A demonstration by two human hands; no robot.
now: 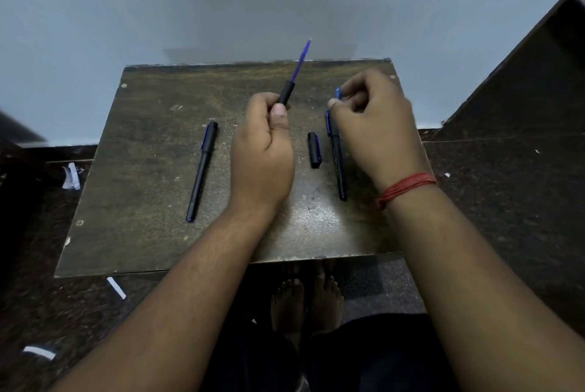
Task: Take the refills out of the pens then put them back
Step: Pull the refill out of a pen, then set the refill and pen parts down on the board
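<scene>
Your left hand [264, 151] grips a black pen barrel [286, 93] with its blue refill [300, 60] protruding — your right hand's [373, 125] fingers [333, 102] pinch a small blue piece [338, 93] above the worn brown wooden bench [152, 144].

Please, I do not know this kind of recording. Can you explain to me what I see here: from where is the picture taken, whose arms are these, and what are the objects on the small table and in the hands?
There is no machine here. A camera worn on a person's head looks down at their own arms. The left hand grips a black pen barrel with a blue refill sticking out of it. The right hand pinches a small blue piece; what it is, I cannot tell. On the worn wooden table lie a capped pen on the left, a loose black cap, and another pen partly under the right hand. A red thread circles the right wrist.
</scene>
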